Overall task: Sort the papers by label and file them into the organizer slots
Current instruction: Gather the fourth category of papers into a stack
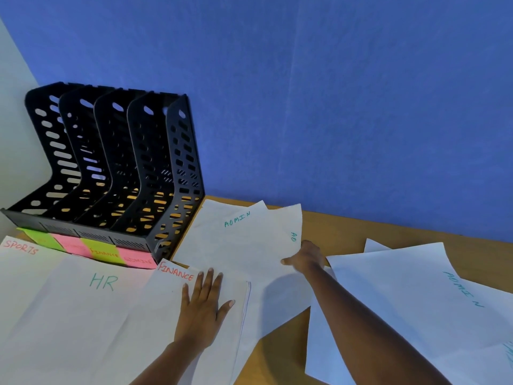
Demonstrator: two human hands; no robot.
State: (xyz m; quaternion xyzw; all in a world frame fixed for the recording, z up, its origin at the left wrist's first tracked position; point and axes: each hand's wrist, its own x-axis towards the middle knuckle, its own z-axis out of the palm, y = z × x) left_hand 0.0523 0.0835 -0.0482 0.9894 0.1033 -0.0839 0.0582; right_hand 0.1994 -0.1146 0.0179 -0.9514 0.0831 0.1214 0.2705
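A black slotted organizer (116,168) stands at the back left, with green and pink sticky labels (105,250) along its front base. White sheets lie in front of it: SPORTS (20,269), HR (91,315) and FINANCE (166,295). My left hand (202,307) rests flat with spread fingers on the FINANCE sheet. An ADMIN pile (236,240) lies right of the organizer. My right hand (305,258) pinches the right edge of an ADMIN sheet (288,223) on that pile. Another ADMIN sheet (444,295) lies at the right.
The wooden table (361,232) meets a blue wall (333,107) at the back. More loose white sheets (374,315) overlap at the right, under my right forearm. The organizer's slots look dark inside; I cannot tell whether they hold paper.
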